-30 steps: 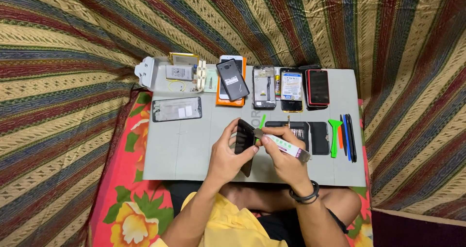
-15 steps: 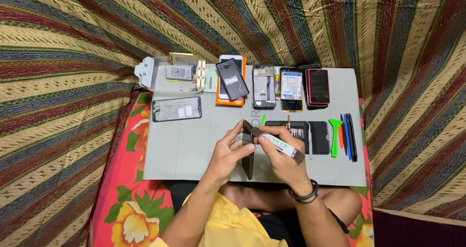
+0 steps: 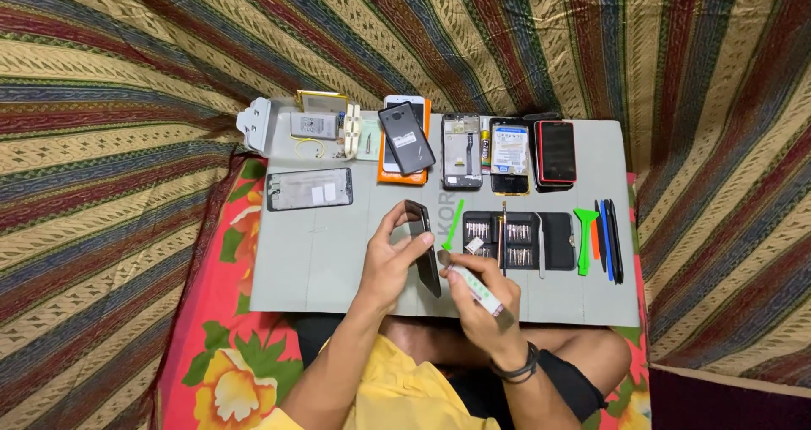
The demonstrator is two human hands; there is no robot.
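1. Striped cloth (image 3: 127, 75) draped behind and to both sides, filling most of the frame; soft and uneven, so anything small rolling off the mat would likely vanish in its folds.
2. Grey mat (image 3: 321, 261) laid flat at frame centre, serving as the table; near edge just above the lap, so a slipped piece could easily drop there.
3. Row of phones (image 3: 507, 151) and frames along the mat's upper edge, close-packed and touching in places; could be knocked by a wide elbow swing.
4. Loose screen (image 3: 309, 188) at mid left, well apart from the hands; low risk.
5. Bit case (image 3: 519, 237) open at right of centre, pry tools (image 3: 601, 237) just beside it at the right; open case could spill if bumped.
6. Left hand (image 3: 390, 257) at lower centre, grip closed on a dark phone (image 3: 425, 248), held on edge above the mat and pinched only by fingertips; likely to twist or slide out under sideways pressure.
7. Right hand (image 3: 477, 303) just right of it, grip clenched round a white tool (image 3: 473, 285), tip touching the phone's edge; too much force could skid the tip, scratch the body, or jab the left fingers.
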